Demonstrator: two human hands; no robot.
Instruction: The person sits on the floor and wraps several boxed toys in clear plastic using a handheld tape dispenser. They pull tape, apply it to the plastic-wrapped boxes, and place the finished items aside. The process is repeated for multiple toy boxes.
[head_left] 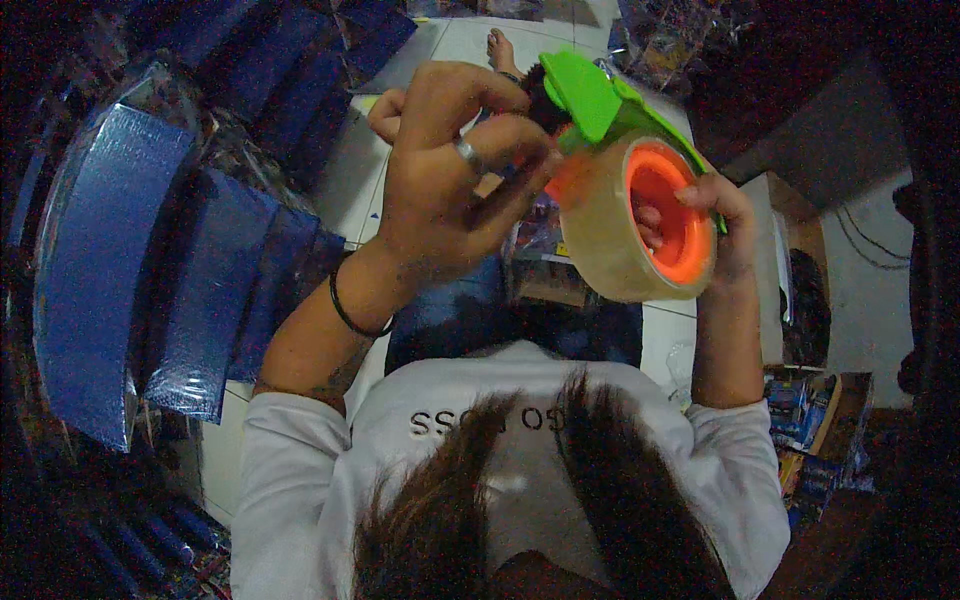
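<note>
1. White floor tiles (345, 175) lie beneath both raised hands; dim clutter rings the edges.
2. Left hand (445, 175), ringed, pinches its fingertips at the tape roll's (610, 225) rim.
3. Right hand (715, 225) grips the green tape dispenser (590, 95), fingers inside the orange core.
4. Blue wrapped packs (110, 270) stack left of the left hand.

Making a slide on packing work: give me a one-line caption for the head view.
Right hand holds a green tape dispenser with its roll while the left hand picks at the roll's edge.
</note>
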